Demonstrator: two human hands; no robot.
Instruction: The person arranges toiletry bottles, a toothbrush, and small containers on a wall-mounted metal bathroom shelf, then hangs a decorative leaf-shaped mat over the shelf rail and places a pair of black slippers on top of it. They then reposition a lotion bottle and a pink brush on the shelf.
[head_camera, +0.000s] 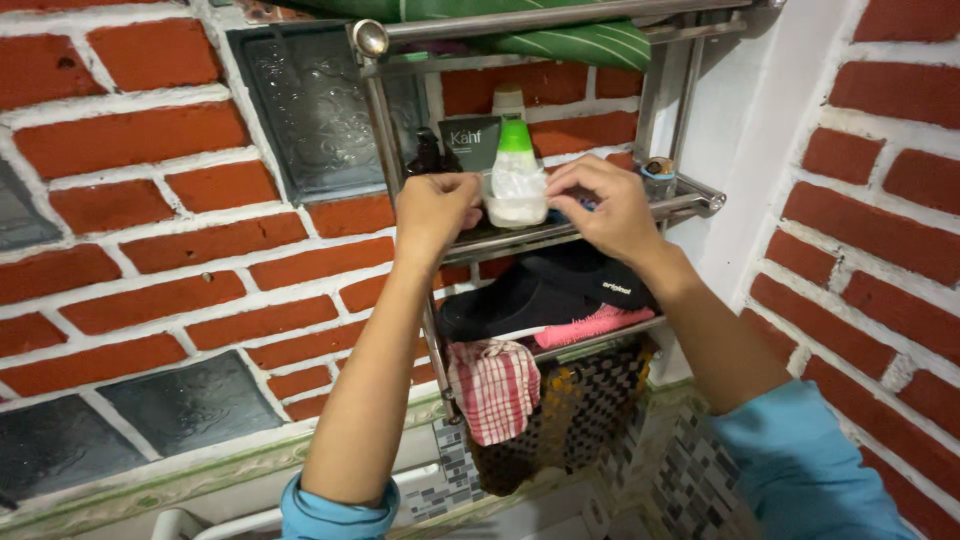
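A small clear bottle with a green cap (516, 185) was stood at the front edge of the metal shelf (690, 203). It was pinched by the left hand (437, 205), while the right hand (598, 205) was curled just beside it, not yet withdrawn.

rack (560, 232): shiny metal | bottle (517, 185): clear plastic | wall (150, 250): rough brick

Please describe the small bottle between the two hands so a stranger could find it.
On the metal wall rack, look at the middle shelf. The clear plastic bottle with a green cap stands between both hands, beside a dark tube; only it has a green cap.
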